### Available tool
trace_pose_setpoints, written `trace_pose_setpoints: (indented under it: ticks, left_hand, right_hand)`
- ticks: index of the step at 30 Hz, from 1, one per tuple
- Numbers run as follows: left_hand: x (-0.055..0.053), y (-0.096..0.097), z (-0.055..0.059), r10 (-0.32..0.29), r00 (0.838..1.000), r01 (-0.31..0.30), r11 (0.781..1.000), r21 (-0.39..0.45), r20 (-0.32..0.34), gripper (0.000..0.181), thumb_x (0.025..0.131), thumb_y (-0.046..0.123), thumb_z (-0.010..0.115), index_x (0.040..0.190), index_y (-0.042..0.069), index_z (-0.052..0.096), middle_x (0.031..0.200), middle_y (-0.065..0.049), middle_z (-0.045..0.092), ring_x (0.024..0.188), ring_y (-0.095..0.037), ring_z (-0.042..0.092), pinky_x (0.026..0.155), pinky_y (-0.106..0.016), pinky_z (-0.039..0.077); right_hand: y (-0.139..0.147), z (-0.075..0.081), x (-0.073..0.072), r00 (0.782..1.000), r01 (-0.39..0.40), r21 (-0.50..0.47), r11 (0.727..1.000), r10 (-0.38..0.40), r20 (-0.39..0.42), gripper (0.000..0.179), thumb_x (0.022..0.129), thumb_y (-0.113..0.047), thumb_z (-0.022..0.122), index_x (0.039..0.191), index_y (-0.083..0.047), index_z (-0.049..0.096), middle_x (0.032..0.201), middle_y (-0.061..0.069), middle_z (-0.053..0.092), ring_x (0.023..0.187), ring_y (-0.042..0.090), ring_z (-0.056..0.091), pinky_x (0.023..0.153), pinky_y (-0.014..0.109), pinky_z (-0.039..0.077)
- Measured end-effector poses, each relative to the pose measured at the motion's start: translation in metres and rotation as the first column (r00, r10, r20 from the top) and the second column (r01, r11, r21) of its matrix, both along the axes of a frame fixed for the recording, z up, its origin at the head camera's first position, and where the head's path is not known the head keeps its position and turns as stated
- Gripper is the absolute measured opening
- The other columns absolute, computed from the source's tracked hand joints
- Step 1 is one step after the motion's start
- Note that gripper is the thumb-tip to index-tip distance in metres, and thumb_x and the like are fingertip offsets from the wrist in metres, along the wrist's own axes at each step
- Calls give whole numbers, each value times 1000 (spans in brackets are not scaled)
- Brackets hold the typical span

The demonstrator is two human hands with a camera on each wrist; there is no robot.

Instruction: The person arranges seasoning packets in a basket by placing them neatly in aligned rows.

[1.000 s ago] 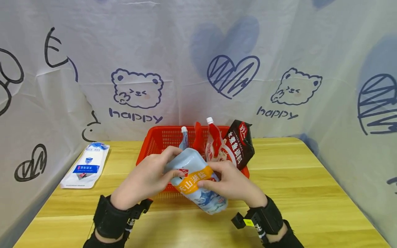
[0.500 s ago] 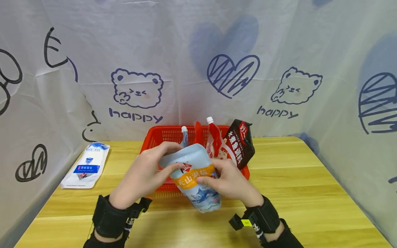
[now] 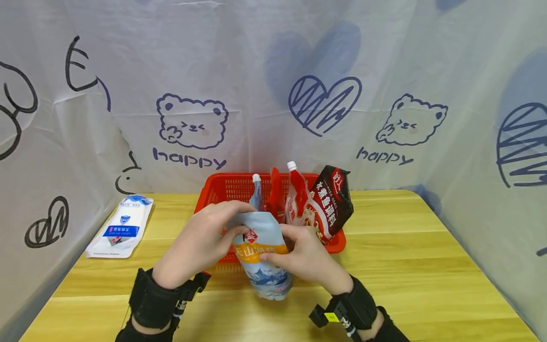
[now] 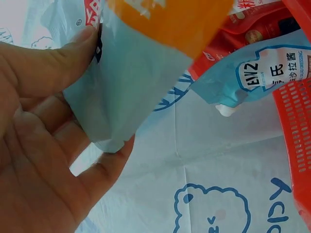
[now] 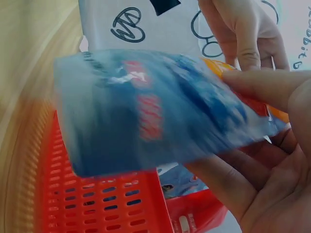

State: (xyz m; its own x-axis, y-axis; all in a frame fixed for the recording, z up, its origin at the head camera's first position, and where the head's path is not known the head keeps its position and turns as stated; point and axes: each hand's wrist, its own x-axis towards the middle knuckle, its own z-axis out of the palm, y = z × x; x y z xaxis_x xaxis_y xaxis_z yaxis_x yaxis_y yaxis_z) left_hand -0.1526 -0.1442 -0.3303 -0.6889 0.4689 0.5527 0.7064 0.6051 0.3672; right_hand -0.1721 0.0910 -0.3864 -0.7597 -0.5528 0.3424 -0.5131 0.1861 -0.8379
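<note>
A light-blue bag of salt (image 3: 267, 278) with an orange band is held in front of the red basket, its mountain picture hanging lowest. My left hand (image 3: 209, 235) pinches its upper left part; in the left wrist view the thumb lies on the bag's front (image 4: 131, 68) and the fingers are behind. From the other side my right hand (image 3: 309, 254) grips the bag's right edge between thumb and fingers. In the right wrist view the bag's lower end (image 5: 126, 111) is blurred.
Behind the bag, the red plastic basket (image 3: 213, 190) holds a blue capped pouch (image 3: 256, 192), red pouches including a white-capped one (image 3: 297, 190), and a black seasoning packet (image 3: 331, 204). A white-and-blue bag (image 3: 121, 228) lies on the wooden table (image 3: 427, 266) at left.
The bag of salt has swung from a slant to nearly upright, its lower end moving left. My right hand has shifted left with it; both hands keep their hold.
</note>
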Motion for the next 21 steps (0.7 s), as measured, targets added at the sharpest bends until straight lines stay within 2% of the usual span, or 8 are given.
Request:
trace_pose_setpoints:
  ticks: [4,7,10,14,17,21]
  left_hand:
    - [-2,1,-1,-47,998,47,999,-8,-39,37,84,-9,81,116,7,71,111,-3,74,99,-17,69,88,-36,60]
    - [-1,0,-2,-70,997,69,998,-3,-43,36,84,-11,79,112,9,70,107,-1,73,97,-15,67,85,-35,60]
    - [0,-3,-2,-86,995,87,996,14,-52,35,83,-14,78,105,10,68,102,2,71,93,-13,63,82,-32,60]
    - [1,-7,1,-111,989,116,992,45,-101,38,81,-20,75,98,12,65,95,4,67,88,-11,59,77,-29,57]
    - [2,-13,5,-117,985,127,989,75,-124,42,81,-25,70,95,14,63,92,6,64,87,-12,56,77,-28,52]
    - [3,-22,14,-118,984,133,985,110,-129,46,79,-29,66,93,15,63,94,7,66,92,-12,57,85,-30,46]
  right_hand:
    - [-3,0,3,1000,-11,24,1000,10,26,45,86,-14,87,127,-5,70,116,9,75,98,18,74,81,31,62]
    - [-2,1,2,999,-36,49,998,34,24,47,86,-17,87,129,-7,69,117,7,75,99,16,73,82,31,61]
    - [4,3,-2,996,-84,70,994,81,42,43,88,-19,86,126,-10,70,116,4,75,101,15,73,83,31,62]
    - [17,5,-10,991,-118,72,990,112,78,33,89,-21,84,120,-16,72,114,0,75,104,16,72,87,34,62]
    - [26,6,-17,994,-85,91,992,78,76,26,94,-24,80,119,-18,74,115,-1,75,105,17,72,89,35,60]
    - [33,6,-24,1000,-1,208,978,-2,12,20,101,-27,71,118,-18,75,115,-3,75,104,15,69,89,34,59]
